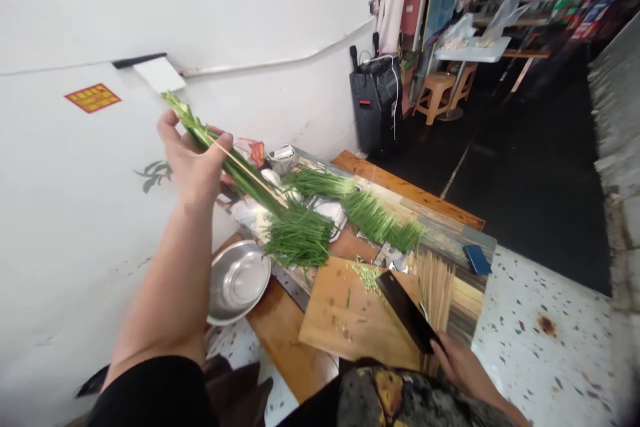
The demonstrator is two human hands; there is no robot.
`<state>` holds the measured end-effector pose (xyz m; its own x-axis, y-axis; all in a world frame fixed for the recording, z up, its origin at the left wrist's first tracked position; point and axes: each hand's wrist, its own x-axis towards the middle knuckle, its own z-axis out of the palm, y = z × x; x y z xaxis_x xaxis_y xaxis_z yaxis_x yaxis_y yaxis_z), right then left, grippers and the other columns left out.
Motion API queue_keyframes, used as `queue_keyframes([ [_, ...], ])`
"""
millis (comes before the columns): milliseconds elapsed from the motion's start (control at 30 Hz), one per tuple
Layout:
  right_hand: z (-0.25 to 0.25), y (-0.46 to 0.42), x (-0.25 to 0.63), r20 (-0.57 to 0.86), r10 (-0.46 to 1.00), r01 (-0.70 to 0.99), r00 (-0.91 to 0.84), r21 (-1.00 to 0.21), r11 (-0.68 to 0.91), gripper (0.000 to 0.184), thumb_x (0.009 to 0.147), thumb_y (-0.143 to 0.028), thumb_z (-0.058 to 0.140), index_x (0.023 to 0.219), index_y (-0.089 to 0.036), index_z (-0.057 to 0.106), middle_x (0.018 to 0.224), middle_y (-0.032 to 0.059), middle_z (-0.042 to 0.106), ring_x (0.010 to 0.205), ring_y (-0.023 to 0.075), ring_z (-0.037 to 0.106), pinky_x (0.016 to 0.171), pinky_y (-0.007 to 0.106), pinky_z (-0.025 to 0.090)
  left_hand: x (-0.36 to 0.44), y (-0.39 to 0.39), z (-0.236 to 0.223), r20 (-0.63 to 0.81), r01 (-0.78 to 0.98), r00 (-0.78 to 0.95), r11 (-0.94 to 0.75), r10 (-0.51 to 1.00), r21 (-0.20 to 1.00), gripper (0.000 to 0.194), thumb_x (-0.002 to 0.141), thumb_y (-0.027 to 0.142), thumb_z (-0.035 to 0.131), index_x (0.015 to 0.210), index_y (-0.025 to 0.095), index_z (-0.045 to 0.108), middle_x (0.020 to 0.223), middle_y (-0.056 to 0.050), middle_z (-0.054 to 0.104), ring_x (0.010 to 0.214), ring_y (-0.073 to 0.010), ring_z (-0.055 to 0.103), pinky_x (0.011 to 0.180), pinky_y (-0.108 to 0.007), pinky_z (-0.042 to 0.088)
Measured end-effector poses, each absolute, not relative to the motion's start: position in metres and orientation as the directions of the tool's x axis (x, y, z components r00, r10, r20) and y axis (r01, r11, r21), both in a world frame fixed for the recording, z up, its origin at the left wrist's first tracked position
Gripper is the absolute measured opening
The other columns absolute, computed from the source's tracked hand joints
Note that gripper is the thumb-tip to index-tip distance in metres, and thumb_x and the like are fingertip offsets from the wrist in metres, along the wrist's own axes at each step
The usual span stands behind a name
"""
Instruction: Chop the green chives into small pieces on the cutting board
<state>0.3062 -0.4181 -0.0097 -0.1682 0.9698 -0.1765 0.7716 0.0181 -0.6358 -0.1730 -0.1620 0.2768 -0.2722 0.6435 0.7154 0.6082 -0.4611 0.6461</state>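
In the head view, your left hand (193, 163) is raised over the left side of the table, fingers curled part-closed around a skewered bundle of green stalks (240, 170), its tips slanting down to the cut greens (300, 237). Your right hand (457, 363) has its fingers wrapped shut around the handle of a dark cleaver (407, 310), whose blade lies over the wooden cutting board (360, 327), near the chopped bits (367, 277) and just beside the thin sticks (436, 287).

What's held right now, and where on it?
Left hand: bundle of greens, gripped near its upper end, with the tip poking past the fingers. Right hand: knife, held at the handle end.
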Motion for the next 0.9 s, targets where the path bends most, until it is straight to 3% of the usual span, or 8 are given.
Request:
queue_keyframes([
  [67, 0.001, -0.414, 0.314, -0.231, 0.944, 0.749, -0.235, -0.662, 0.024, 0.038, 0.090, -0.046, 0.029, 0.079, -0.022, 0.057, 0.065, 0.0063, 0.064, 0.063, 0.0227, 0.065, 0.060, 0.031, 0.049, -0.167, -0.205, 0.266, 0.633, 0.632, -0.260, -0.367, 0.729, 0.682, 0.095, 0.052, 0.066, 0.075, 0.125, 0.022, 0.032, 0.087, 0.004, 0.058, 0.073, -0.0117, 0.060, 0.077, -0.049, 0.053],
  [167, 0.008, -0.406, 0.321, -0.258, 0.942, 0.765, -0.213, -0.644, -0.004, 0.037, 0.091, -0.045, 0.028, 0.079, -0.020, 0.052, 0.067, 0.0065, 0.063, 0.066, 0.0215, 0.064, 0.062, 0.029, 0.046, -0.153, -0.261, 0.223, 0.419, 0.740, -0.299, -0.069, 0.857, 0.669, 0.088, 0.052, 0.047, 0.081, 0.127, 0.021, 0.042, 0.093, -0.001, 0.062, 0.079, -0.0174, 0.062, 0.077, -0.047, 0.053],
  [233, 0.010, -0.400, 0.322, -0.285, 0.936, 0.775, -0.206, -0.632, -0.022, 0.037, 0.092, -0.044, 0.027, 0.079, -0.019, 0.051, 0.067, 0.0060, 0.062, 0.064, 0.0202, 0.063, 0.059, 0.027, 0.043, -0.137, -0.292, 0.177, 0.270, 0.808, -0.363, 0.157, 0.892, 0.567, 0.081, 0.053, 0.036, 0.080, 0.125, 0.021, 0.048, 0.096, -0.004, 0.064, 0.082, -0.0221, 0.063, 0.078, -0.046, 0.053],
  [300, 0.014, -0.391, 0.317, -0.312, 0.926, 0.793, -0.214, -0.608, -0.021, 0.036, 0.092, -0.042, 0.027, 0.081, -0.018, 0.051, 0.068, 0.0060, 0.062, 0.063, 0.0193, 0.061, 0.058, 0.026, 0.040, -0.114, -0.316, 0.121, 0.069, 0.829, -0.356, 0.281, 0.932, 0.483, 0.080, 0.057, 0.033, 0.077, 0.129, 0.018, 0.046, 0.100, -0.007, 0.066, 0.088, -0.0258, 0.064, 0.081, -0.043, 0.053],
  [433, 0.030, -0.370, 0.290, -0.359, 0.899, 0.879, -0.253, -0.474, 0.058, 0.032, 0.094, -0.035, 0.029, 0.090, -0.015, 0.054, 0.077, 0.0086, 0.065, 0.071, 0.0195, 0.061, 0.062, 0.026, 0.036, -0.057, -0.342, 0.010, -0.211, 0.832, -0.307, 0.369, 0.928, 0.414, 0.077, 0.067, 0.032, 0.070, 0.135, 0.016, 0.039, 0.116, -0.012, 0.062, 0.105, -0.0262, 0.060, 0.089, -0.035, 0.048],
  [600, 0.041, -0.349, 0.237, -0.402, 0.864, 0.937, -0.305, -0.287, 0.197, 0.029, 0.097, -0.031, 0.028, 0.099, -0.015, 0.052, 0.085, 0.0107, 0.068, 0.076, 0.0203, 0.064, 0.061, 0.026, 0.033, -0.008, -0.347, -0.066, -0.256, 0.854, -0.299, 0.378, 0.919, 0.357, 0.073, 0.073, 0.036, 0.067, 0.135, 0.014, 0.036, 0.119, -0.016, 0.056, 0.105, -0.0284, 0.056, 0.089, -0.037, 0.043],
  [800, 0.029, -0.342, 0.197, -0.492, 0.787, 0.928, -0.372, -0.216, 0.304, 0.030, 0.098, -0.029, 0.026, 0.107, -0.015, 0.050, 0.091, 0.0125, 0.068, 0.082, 0.0236, 0.066, 0.064, 0.028, 0.038, -0.005, -0.346, -0.084, -0.277, 0.860, -0.246, 0.341, 0.929, 0.381, 0.094, 0.061, 0.046, 0.076, 0.140, 0.019, 0.033, 0.131, -0.015, 0.045, 0.120, -0.0331, 0.043, 0.097, -0.045, 0.036],
  [900, 0.023, -0.341, 0.190, -0.533, 0.757, 0.926, -0.378, -0.211, 0.314, 0.031, 0.097, -0.027, 0.025, 0.110, -0.014, 0.050, 0.091, 0.0138, 0.068, 0.084, 0.0240, 0.067, 0.065, 0.028, 0.041, -0.009, -0.348, -0.088, -0.260, 0.861, -0.223, 0.315, 0.940, 0.400, 0.088, 0.067, 0.048, 0.071, 0.140, 0.019, 0.033, 0.133, -0.014, 0.044, 0.120, -0.0299, 0.043, 0.096, -0.042, 0.038],
])
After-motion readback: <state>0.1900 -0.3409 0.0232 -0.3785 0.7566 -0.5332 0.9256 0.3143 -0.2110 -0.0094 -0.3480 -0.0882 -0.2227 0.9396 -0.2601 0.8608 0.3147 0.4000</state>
